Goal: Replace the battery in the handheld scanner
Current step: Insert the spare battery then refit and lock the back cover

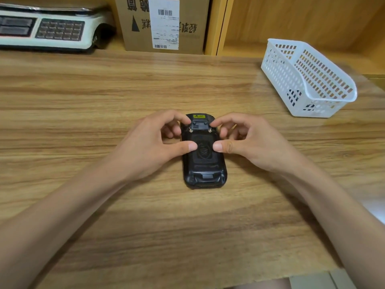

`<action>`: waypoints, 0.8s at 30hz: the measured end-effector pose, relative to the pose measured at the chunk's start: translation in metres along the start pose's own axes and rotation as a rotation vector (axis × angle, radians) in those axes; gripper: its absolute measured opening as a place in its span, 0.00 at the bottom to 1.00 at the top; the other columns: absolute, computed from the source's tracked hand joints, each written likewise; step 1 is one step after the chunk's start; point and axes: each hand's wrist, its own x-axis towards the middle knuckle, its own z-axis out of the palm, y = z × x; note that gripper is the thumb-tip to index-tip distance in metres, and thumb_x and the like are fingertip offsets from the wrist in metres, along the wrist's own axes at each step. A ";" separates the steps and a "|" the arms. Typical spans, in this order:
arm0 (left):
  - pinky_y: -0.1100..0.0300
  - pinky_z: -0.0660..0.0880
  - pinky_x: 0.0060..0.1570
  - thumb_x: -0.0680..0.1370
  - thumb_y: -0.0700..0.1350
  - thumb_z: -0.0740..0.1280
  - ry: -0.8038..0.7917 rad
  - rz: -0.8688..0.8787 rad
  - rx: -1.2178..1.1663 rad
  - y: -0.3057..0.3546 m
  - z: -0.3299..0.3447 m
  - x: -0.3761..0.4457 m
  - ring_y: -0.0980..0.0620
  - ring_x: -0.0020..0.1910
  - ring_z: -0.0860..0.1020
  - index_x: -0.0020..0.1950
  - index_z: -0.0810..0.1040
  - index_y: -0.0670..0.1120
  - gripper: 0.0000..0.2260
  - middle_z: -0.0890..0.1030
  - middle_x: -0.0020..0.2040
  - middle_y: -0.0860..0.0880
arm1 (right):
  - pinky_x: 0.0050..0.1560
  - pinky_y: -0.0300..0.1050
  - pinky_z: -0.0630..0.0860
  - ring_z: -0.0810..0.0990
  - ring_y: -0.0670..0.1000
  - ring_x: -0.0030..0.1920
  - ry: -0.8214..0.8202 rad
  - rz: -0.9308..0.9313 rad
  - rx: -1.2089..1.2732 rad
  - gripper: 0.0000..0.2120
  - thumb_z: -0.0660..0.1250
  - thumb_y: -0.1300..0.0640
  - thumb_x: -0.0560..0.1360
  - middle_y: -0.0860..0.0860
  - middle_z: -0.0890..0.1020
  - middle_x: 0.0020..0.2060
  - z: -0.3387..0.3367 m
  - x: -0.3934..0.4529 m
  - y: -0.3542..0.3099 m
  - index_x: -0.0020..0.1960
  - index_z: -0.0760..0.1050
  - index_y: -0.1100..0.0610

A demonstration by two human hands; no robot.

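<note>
The black handheld scanner (203, 165) lies face down on the wooden table (104, 101), its back cover toward me and a yellow label at its far end. Two small metal screws stand up near the top of the back cover (203, 151). My left hand (154, 147) rests on the scanner's left side, thumb on the cover and forefinger at the left screw. My right hand (248, 142) mirrors it on the right, thumb on the cover and forefinger at the right screw. No battery is visible.
A white plastic basket (308, 80) stands at the right back of the table. A weighing scale (52, 28) sits at the back left, a cardboard box (164, 24) beside it against wooden shelving.
</note>
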 end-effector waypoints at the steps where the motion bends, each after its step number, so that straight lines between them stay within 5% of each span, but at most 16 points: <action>1: 0.55 0.76 0.53 0.65 0.62 0.73 -0.008 0.004 0.004 0.000 0.000 0.000 0.54 0.47 0.78 0.57 0.80 0.56 0.22 0.79 0.45 0.54 | 0.41 0.44 0.72 0.72 0.49 0.36 0.000 -0.008 0.003 0.19 0.79 0.53 0.65 0.47 0.78 0.41 0.000 0.000 0.000 0.56 0.82 0.50; 10: 0.48 0.75 0.56 0.65 0.65 0.71 -0.039 -0.004 0.009 -0.003 -0.001 0.003 0.52 0.49 0.77 0.56 0.79 0.57 0.23 0.79 0.46 0.55 | 0.40 0.44 0.72 0.72 0.49 0.35 -0.026 -0.025 0.016 0.20 0.77 0.46 0.62 0.46 0.78 0.40 -0.001 0.002 0.001 0.53 0.82 0.48; 24: 0.50 0.75 0.56 0.65 0.65 0.70 -0.043 -0.002 0.020 -0.001 -0.001 0.004 0.53 0.48 0.77 0.57 0.79 0.57 0.24 0.78 0.46 0.55 | 0.41 0.39 0.73 0.74 0.46 0.37 0.015 0.033 -0.005 0.14 0.80 0.54 0.66 0.47 0.79 0.42 0.002 0.001 -0.002 0.50 0.81 0.51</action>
